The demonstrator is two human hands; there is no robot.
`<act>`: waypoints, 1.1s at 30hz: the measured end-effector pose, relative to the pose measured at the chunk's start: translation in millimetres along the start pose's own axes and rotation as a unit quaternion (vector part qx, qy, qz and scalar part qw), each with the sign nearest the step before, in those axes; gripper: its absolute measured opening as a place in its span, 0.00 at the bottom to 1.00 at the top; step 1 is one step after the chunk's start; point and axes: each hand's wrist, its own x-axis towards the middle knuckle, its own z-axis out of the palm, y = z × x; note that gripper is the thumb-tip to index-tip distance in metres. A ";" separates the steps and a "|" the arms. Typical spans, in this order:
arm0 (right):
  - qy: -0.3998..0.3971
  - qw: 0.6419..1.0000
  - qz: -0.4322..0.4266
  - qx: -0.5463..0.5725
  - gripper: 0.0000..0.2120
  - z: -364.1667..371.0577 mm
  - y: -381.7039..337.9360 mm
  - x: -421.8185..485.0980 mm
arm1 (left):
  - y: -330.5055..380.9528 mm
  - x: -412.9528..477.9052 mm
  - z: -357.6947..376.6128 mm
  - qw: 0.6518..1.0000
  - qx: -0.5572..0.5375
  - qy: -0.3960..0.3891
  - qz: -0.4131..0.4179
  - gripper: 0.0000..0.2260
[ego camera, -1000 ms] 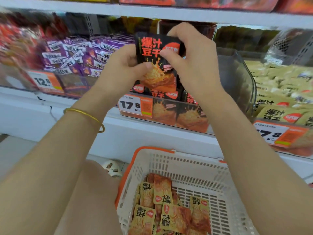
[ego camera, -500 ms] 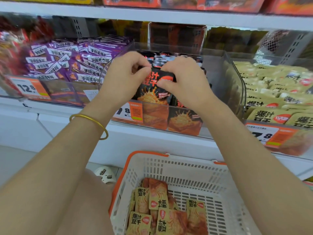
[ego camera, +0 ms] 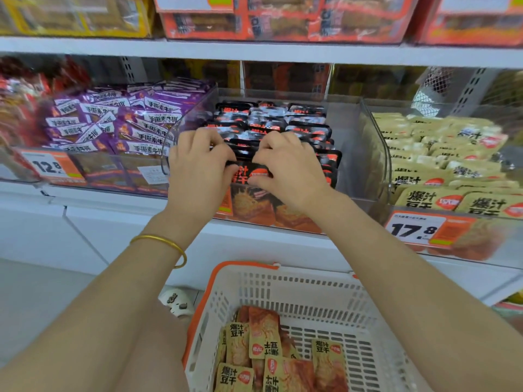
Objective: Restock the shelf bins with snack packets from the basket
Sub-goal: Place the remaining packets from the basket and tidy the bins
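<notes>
An upright black packet [ego camera: 250, 176] is pinched along its top edge by the left hand [ego camera: 198, 168] and the right hand [ego camera: 288, 168], at the front of the clear bin [ego camera: 355, 165].

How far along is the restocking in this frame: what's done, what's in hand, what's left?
Done: the clear middle bin holds rows of black packets. In hand: the left hand and right hand pinch the top of one more black packet at the bin's front. Left: a pile of tan packets lies in the white basket, likely meant for the tan-packet bin to the right.
</notes>
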 end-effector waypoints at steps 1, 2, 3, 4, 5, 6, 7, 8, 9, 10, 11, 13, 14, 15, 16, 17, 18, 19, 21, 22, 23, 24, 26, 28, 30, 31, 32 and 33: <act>0.031 0.999 -0.003 0.012 0.15 -2.5 1.8 -4.7 | 4.4 -3.8 -3.8 1.000 0.004 0.021 -0.007 0.11; 0.090 0.995 -0.004 0.035 0.14 -5.8 3.8 -12.9 | 10.4 -10.8 -8.1 0.999 -0.004 0.046 -0.015 0.11; 0.166 0.984 -0.004 0.064 0.12 -8.8 6.4 -24.7 | 18.8 -20.2 -11.6 0.997 -0.026 0.065 -0.017 0.11; 0.240 0.966 -0.004 0.092 0.09 -10.2 8.0 -41.1 | 28.4 -33.4 -10.5 0.996 -0.058 0.066 -0.007 0.10; 0.286 0.951 0.002 0.117 0.07 -8.0 8.3 -61.0 | 39.4 -47.8 -8.0 0.995 -0.085 0.046 0.017 0.08; 0.302 0.943 0.016 0.142 0.05 -2.4 7.7 -82.3 | 50.4 -62.2 -2.6 0.994 -0.099 0.001 0.048 0.08; 0.291 0.941 0.041 0.168 0.05 7.7 8.6 -103.5 | 60.5 -74.9 4.7 0.989 -0.099 -0.080 0.078 0.09; 0.256 0.946 0.079 0.184 0.05 23.1 11.6 -123.1 | 69.3 -84.4 13.3 0.974 -0.088 -0.183 0.098 0.10; 0.194 0.955 0.118 0.191 0.05 43.0 16.6 -141.4 | 77.1 -92.1 22.5 0.950 -0.073 -0.284 0.105 0.11; 0.107 0.964 0.153 0.191 0.06 65.1 24.2 -157.8 | 82.5 -99.1 34.3 0.922 -0.055 -0.366 0.112 0.11; 0.001 0.966 0.180 0.184 0.06 88.7 33.0 -172.6 | 87.4 -105.3 45.1 0.898 -0.038 -0.421 0.121 0.11; -0.197 0.945 0.199 0.171 0.08 134.4 49.2 -201.2 | 96.9 -116.6 62.6 0.872 -0.011 -0.468 0.143 0.09; -0.268 0.928 0.198 0.166 0.08 154.5 53.6 -215.3 | 100.4 -121.2 69.0 0.862 -0.011 -0.485 0.146 0.08; -0.325 0.912 0.197 0.158 0.10 174.2 56.4 -230.6 | 103.0 -125.4 73.8 0.850 -0.014 -0.506 0.145 0.07; -0.376 0.891 0.204 0.151 0.12 193.9 57.0 -245.6 | 104.0 -130.1 78.1 0.836 -0.014 -0.528 0.148 0.07; -0.417 0.869 0.214 0.157 0.15 210.8 57.0 -260.3 | 105.0 -133.4 81.0 0.824 -0.008 -0.545 0.155 0.07; -0.457 0.844 0.227 0.164 0.19 224.7 54.0 -272.6 | 105.8 -135.4 85.2 0.812 -0.002 -0.561 0.161 0.08; -0.484 0.824 0.243 0.167 0.22 238.2 49.6 -283.4 | 106.7 -136.3 89.0 0.804 0.005 -0.571 0.166 0.09; -0.520 0.801 0.263 0.139 0.28 256.9 37.8 -296.9 | 109.4 -139.8 98.4 0.799 0.021 -0.576 0.173 0.09; -0.528 0.806 0.252 0.096 0.31 264.7 31.1 -301.9 | 111.4 -141.4 103.3 0.798 0.025 -0.577 0.172 0.09; -0.532 0.812 0.236 0.047 0.32 268.2 24.5 -303.7 | 112.9 -142.5 107.2 0.798 0.023 -0.578 0.169 0.09; -0.530 0.818 0.222 0.016 0.33 268.2 19.2 -303.1 | 114.0 -143.0 110.2 0.799 0.016 -0.579 0.162 0.09; -0.525 0.827 0.200 0.013 0.28 267.7 19.6 -302.0 | 115.7 -142.6 113.4 0.799 -0.003 -0.582 0.149 0.09; -0.522 0.820 0.204 0.116 0.11 258.4 32.7 -295.1 | 115.7 -141.8 115.4 0.800 -0.015 -0.584 0.136 0.09; -0.484 0.803 0.234 0.256 0.07 239.2 50.0 -283.8 | 116.6 -140.8 117.0 0.792 -0.016 -0.598 0.122 0.09; -0.463 0.793 0.253 0.304 0.09 223.5 59.9 -274.3 | 118.2 -140.1 117.5 0.785 -0.020 -0.609 0.111 0.09; -0.440 0.786 0.276 0.336 0.09 207.1 69.7 -265.2 | 121.0 -138.4 117.9 0.776 -0.034 -0.623 0.094 0.09; -0.420 0.780 0.291 0.360 0.11 190.7 78.8 -257.1 | 125.5 -135.4 116.6 0.768 -0.057 -0.634 0.075 0.08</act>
